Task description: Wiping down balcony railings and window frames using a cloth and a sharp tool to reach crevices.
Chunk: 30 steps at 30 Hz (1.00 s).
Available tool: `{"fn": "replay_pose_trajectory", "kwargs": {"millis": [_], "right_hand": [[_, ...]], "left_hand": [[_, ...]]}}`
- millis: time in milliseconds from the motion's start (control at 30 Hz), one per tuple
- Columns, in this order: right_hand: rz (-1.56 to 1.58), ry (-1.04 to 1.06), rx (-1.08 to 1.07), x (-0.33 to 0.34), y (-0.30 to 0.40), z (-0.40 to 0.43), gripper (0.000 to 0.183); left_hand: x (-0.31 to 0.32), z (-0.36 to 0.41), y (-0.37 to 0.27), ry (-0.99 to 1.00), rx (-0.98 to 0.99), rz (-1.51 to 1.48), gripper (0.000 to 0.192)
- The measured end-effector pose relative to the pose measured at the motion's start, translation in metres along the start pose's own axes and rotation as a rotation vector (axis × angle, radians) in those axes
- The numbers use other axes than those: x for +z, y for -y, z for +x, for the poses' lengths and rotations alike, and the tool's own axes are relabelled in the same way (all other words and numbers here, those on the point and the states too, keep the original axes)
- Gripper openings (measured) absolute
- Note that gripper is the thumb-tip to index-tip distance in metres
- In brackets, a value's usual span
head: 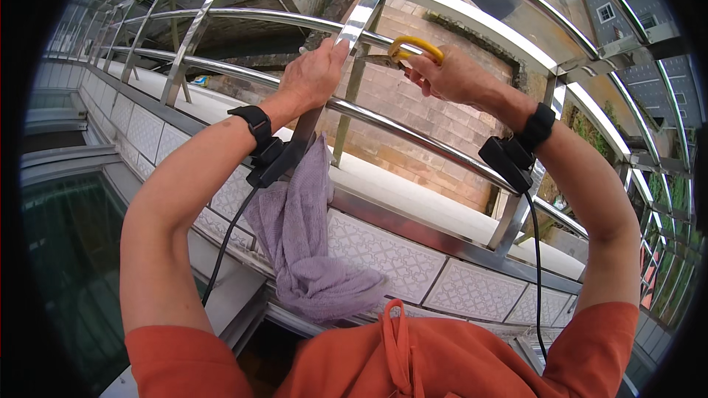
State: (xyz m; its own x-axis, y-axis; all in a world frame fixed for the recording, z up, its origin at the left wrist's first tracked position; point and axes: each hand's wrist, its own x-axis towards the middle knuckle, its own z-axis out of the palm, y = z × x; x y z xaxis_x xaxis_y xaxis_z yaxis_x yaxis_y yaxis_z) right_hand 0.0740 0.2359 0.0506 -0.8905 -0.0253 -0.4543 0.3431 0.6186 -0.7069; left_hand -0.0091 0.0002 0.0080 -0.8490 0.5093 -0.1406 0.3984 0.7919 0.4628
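Note:
My left hand (312, 74) is closed around an upright stainless steel post (359, 16) of the railing. A small pale tip (303, 50) shows beside its fingers; I cannot tell what it is. Yellow-handled shears (417, 44) are in my right hand (451, 77), and their metal blades point left at the post, close to my left fingers. Whether the blades touch anything is unclear. Below my left hand, a lavender towel (315, 254) hangs bunched at the foot of the same post, draping over the tiled wall.
Horizontal steel rails (420, 135) cross in front of me, above a patterned tile wall (381, 249) and a white ledge (409, 193). Paving (431, 77) lies far below beyond the bars. A sliding window (72, 221) is at left. Black cables (534, 243) run from wrist-worn devices.

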Motion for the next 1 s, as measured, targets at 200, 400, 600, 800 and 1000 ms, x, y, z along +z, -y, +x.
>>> {"fn": "replay_pose_trajectory", "kwargs": {"millis": [200, 400, 600, 800, 1000], "right_hand": [[-0.111, 0.009, -0.077, -0.003, -0.005, 0.004, 0.045], [-0.36, -0.072, -0.383, -0.003, -0.014, -0.001, 0.032], [-0.538, -0.078, -0.468, 0.004, -0.021, -0.005, 0.019], [-0.494, -0.095, -0.495, 0.011, -0.034, -0.005, 0.021], [-0.102, -0.059, -0.223, 0.01, -0.022, -0.005, 0.033]], "left_hand": [[-0.001, -0.001, -0.001, 0.007, -0.021, -0.008, 0.055], [-0.002, -0.001, 0.0, 0.011, 0.0, -0.002, 0.055], [-0.002, -0.001, -0.003, 0.015, -0.015, 0.007, 0.055], [0.002, -0.001, -0.001, -0.098, 0.044, -0.027, 0.05], [0.002, 0.0, 0.004, -0.074, 0.036, -0.01, 0.05]]}}
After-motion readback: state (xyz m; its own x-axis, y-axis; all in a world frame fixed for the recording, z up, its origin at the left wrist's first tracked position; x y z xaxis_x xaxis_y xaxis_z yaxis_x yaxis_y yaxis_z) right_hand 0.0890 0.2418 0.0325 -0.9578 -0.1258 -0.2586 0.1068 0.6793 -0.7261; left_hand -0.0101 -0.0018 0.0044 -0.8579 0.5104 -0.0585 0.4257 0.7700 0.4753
